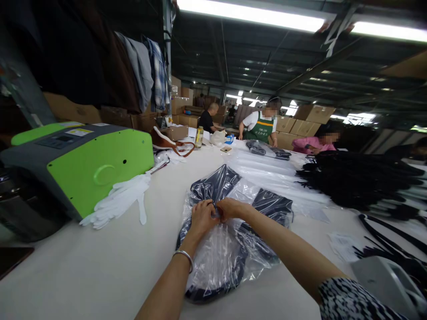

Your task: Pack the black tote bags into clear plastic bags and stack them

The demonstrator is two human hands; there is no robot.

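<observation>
A clear plastic bag [223,249] holding black straps lies on the white table [100,271] in front of me. My left hand [202,218], with a silver bracelet on the wrist, pinches the bag near its middle. My right hand [231,208] meets it from the right and grips the same fold of plastic. The black straps [213,184] spread out past both hands inside the bag. The fingertips of both hands touch each other over the plastic.
A green and grey machine [80,164] stands at the left, with white gloves [116,200] lying beside it. A heap of loose black straps [360,180] covers the right side. More clear bags [267,171] lie further back. Three people work at the far end among cardboard boxes [313,113].
</observation>
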